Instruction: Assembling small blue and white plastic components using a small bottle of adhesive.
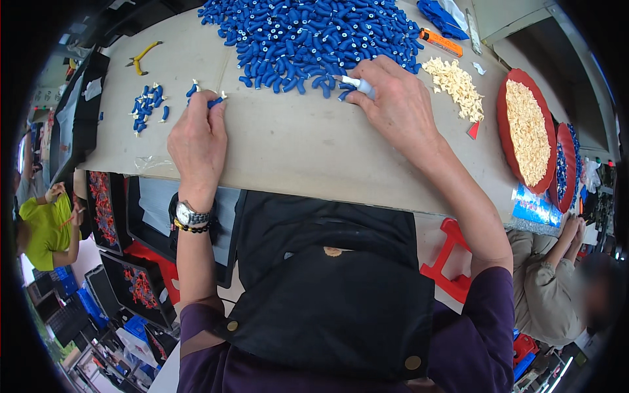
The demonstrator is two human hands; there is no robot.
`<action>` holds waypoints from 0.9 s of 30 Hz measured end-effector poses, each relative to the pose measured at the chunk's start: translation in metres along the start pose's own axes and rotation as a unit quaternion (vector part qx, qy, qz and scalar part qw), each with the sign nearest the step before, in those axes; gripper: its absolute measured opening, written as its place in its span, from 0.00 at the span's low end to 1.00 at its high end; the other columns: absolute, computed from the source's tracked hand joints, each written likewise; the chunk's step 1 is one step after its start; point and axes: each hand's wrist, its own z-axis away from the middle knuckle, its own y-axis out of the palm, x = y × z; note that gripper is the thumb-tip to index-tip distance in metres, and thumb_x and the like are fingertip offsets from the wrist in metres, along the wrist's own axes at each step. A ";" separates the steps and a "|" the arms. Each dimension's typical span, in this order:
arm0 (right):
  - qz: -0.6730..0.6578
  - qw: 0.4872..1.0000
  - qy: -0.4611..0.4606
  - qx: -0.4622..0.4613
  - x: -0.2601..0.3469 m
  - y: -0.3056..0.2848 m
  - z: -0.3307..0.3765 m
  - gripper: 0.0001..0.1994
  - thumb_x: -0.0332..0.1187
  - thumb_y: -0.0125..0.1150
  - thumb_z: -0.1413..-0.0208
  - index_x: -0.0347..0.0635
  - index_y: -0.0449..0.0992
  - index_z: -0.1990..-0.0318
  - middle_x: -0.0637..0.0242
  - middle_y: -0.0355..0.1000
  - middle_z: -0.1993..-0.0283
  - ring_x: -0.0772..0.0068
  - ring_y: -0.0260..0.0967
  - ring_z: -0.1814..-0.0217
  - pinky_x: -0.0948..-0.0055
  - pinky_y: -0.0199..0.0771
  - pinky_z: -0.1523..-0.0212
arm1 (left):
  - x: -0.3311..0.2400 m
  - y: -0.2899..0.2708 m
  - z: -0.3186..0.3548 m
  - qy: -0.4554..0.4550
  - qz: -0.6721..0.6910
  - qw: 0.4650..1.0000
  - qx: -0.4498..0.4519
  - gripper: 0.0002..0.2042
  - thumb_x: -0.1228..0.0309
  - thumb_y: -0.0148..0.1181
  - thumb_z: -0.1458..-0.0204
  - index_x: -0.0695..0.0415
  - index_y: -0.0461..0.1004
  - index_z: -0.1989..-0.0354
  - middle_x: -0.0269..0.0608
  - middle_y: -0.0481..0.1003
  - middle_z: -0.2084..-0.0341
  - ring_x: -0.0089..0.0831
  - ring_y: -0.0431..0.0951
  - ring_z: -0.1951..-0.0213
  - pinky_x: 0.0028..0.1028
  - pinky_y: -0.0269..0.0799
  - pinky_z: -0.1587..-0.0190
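Blue piece: a small blue plastic part (215, 102) is pinched at the left hand's fingertips, just above the table near its front-left area; its shape is mostly covered by the fingers, and a pale bit shows at its end.
Hidden: the left hand's (198, 141) fingertips are curled under, so the exact grip on the blue piece is hard to make out.
White tube: a small white and grey tube (359, 84) pokes out from under the right hand's fingers; only its tip end shows, the rest lies inside the fist.
Left hand: knuckles up, wrist straight, fingers closed together on the blue piece; a watch (190, 214) and a bead bracelet sit on the wrist.
Right hand: the right hand (396, 108) reaches further forward, palm down, fingers wrapped tight around the white tube at the edge of the big blue heap.
Blue heap: a large pile of blue parts (314, 33) spreads over the far middle of the table, its top cut off by the frame.
Small group: a few blue parts with pale tips (147, 108) lie apart to the left.
Pale bits: a loose pile of cream pieces (455, 82) lies right of the right hand, and a red tray (503, 118) holds more.
Table: the tan table (295, 150) bends toward the rim; its right end is cut off.
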 end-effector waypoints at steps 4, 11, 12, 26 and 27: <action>-0.016 1.000 0.022 -0.011 -0.010 -0.009 0.014 0.09 0.29 0.66 0.56 0.42 0.77 0.65 0.59 0.71 0.68 0.55 0.71 0.68 0.61 0.71 0.66 | -0.010 -0.007 -0.001 -0.033 0.018 0.999 -0.030 0.15 0.66 0.68 0.55 0.56 0.74 0.59 0.35 0.67 0.86 0.28 0.68 0.83 0.28 0.63 0.79; -0.318 0.916 0.242 0.002 0.002 -0.032 0.044 0.06 0.22 0.62 0.54 0.39 0.78 0.66 0.68 0.74 0.71 0.78 0.70 0.68 0.76 0.70 0.66 | -0.085 -0.003 0.024 -0.061 0.387 0.919 0.049 0.10 0.74 0.63 0.51 0.60 0.77 0.60 0.31 0.68 0.86 0.14 0.63 0.84 0.20 0.59 0.81; -0.375 0.899 0.227 0.000 0.008 -0.035 0.049 0.05 0.22 0.61 0.53 0.38 0.78 0.68 0.70 0.73 0.70 0.81 0.69 0.67 0.78 0.69 0.65 | -0.100 -0.005 0.025 -0.066 0.448 0.886 0.104 0.10 0.73 0.60 0.48 0.62 0.77 0.59 0.30 0.70 0.85 0.12 0.63 0.84 0.19 0.59 0.82; -0.432 0.886 0.166 -0.028 0.014 -0.031 0.083 0.20 0.14 0.57 0.57 0.39 0.65 0.55 0.67 0.62 0.57 0.79 0.63 0.61 0.80 0.65 0.59 | -0.124 0.003 0.041 -0.293 0.707 0.574 0.291 0.07 0.74 0.56 0.43 0.64 0.73 0.60 0.36 0.75 0.76 0.14 0.65 0.86 0.15 0.53 0.87; -0.433 0.889 0.147 -0.033 0.009 -0.032 0.087 0.22 0.14 0.55 0.57 0.41 0.62 0.53 0.67 0.61 0.56 0.79 0.62 0.61 0.81 0.64 0.58 | -0.123 0.004 0.043 -0.302 0.711 0.572 0.276 0.08 0.74 0.55 0.43 0.65 0.73 0.59 0.37 0.75 0.73 0.14 0.65 0.86 0.15 0.52 0.88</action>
